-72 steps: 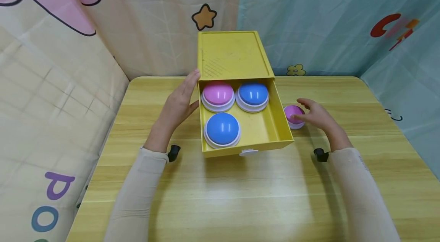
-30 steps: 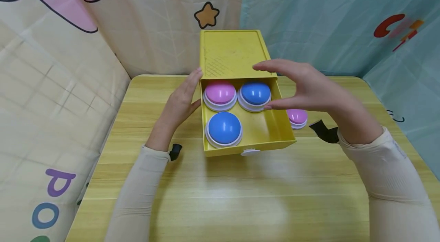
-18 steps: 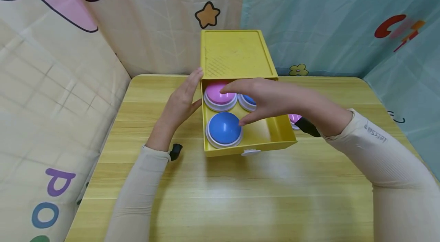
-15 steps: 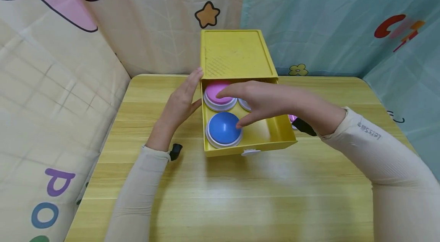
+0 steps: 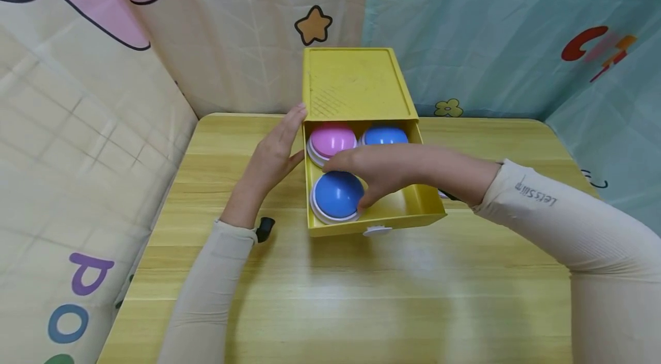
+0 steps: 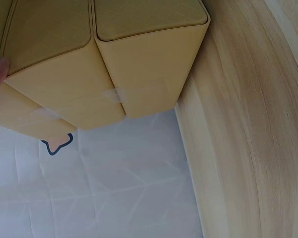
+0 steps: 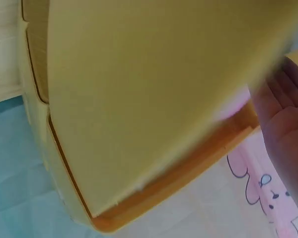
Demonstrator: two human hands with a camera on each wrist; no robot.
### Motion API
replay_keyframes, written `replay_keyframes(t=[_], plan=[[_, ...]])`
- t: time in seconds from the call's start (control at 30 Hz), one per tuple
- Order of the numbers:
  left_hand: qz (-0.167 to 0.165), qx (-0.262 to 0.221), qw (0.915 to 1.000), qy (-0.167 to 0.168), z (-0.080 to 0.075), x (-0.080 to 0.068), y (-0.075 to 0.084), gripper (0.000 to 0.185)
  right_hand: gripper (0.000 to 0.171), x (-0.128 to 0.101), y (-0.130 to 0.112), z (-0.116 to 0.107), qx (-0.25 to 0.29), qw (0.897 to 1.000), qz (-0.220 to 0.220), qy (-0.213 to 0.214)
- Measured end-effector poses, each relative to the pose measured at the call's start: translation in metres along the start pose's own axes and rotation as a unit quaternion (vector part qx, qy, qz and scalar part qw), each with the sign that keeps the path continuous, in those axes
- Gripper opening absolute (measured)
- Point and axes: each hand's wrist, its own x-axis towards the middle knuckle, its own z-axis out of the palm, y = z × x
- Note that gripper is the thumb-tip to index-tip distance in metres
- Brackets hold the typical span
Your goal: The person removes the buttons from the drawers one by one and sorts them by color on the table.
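Note:
A yellow drawer cabinet [image 5: 358, 82] stands at the table's back with its top drawer [image 5: 413, 221] pulled out. Inside are a pink dome button [image 5: 333, 139] at back left, a blue dome button [image 5: 386, 134] at back right and another blue dome button [image 5: 339, 194] at front left, all on white bases. My right hand [image 5: 382, 170] reaches over the drawer and grips the front-left blue button, fingers at its back and thumb on its right side. My left hand [image 5: 272, 154] rests straight fingertips against the cabinet's left side.
To the drawer's right, a button on the table shows only as a sliver of base [image 5: 442, 194] beyond the right wrist. The drawer front has a small white knob [image 5: 377, 231]. Stacked lower drawers [image 6: 149, 69] show in the left wrist view. Printed curtains [image 5: 232, 31] hang behind the table.
My right hand has left the pink button on the table, swung left over the drawer and lowered onto the front-left blue button. The left hand has stayed at the cabinet's side.

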Motion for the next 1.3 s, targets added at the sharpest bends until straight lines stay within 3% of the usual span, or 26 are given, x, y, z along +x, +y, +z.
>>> replay_keyframes(t=[0.43,0.73,1.3], plan=[[-0.011,-0.002,0.9999,-0.001,0.0,0.0,0.001,0.085,0.079,-0.002,0.002,0.004,-0.025,0.999,-0.01,0.021],[-0.009,-0.002,1.0,0.003,0.002,-0.001,0.0,0.089,0.077,-0.012,0.008,-0.003,-0.013,0.997,-0.017,0.068],[-0.002,-0.008,0.9999,0.011,0.002,0.0,0.0,0.088,0.069,-0.068,0.028,-0.029,0.023,0.979,0.016,0.201]])
